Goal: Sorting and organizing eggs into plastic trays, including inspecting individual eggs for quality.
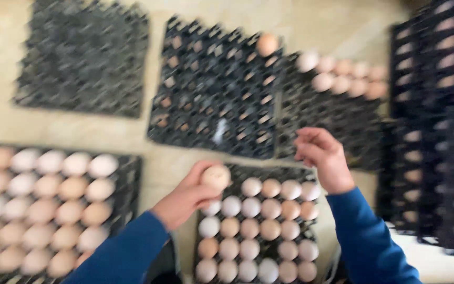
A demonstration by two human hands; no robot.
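Beige counter [132,137] is crowded w/ black egg trays. An egg [216,176] is gripped by left hand [187,197] over full tray [258,231] at 6 o'clock; right hand [321,158] is loosely curled, empty. Near-empty tray [214,89] at 12.

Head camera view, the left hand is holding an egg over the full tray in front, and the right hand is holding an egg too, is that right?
Not quite. The head view shows the left hand holding an egg at the full tray in front, but the right hand holds no egg; its fingers are curled and empty above the tray.
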